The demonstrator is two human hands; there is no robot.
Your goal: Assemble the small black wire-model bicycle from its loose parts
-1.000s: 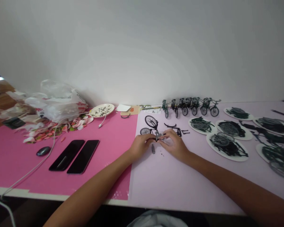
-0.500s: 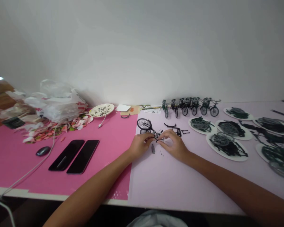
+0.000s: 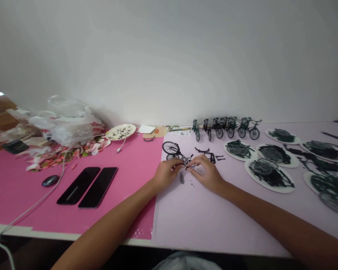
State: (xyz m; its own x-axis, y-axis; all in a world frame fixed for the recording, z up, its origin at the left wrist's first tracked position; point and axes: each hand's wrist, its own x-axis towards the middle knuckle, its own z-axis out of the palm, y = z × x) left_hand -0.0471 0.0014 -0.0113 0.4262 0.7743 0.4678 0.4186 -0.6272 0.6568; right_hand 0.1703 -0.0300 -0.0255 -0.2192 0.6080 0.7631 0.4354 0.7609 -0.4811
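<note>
Fingertips of my left hand (image 3: 167,171) and my right hand (image 3: 206,172) meet over the lilac part of the table, both closed in a pinch on a small black plastic part (image 3: 186,168). Its exact shape is hidden by the fingers. Right behind my left hand lies a partly built miniature bicycle (image 3: 170,148), its dark spoked wheel showing. A small grey piece (image 3: 181,178) rests just below the fingertips, with tiny bits (image 3: 192,183) beside it. Past my right hand are a curved black part (image 3: 202,149) and a black frame-like part (image 3: 212,157).
Several miniature bicycles (image 3: 230,127) stand along the wall. White plates (image 3: 253,179) of dark bicycle parts fill the right side. On the pink side lie two phones (image 3: 98,187), a mouse (image 3: 50,180), a cable (image 3: 52,190), petals (image 3: 60,157), plastic bags (image 3: 70,123) and a speckled plate (image 3: 120,132).
Both hands stay almost in place, still pinching at the same spot. The view has shifted very slightly.
</note>
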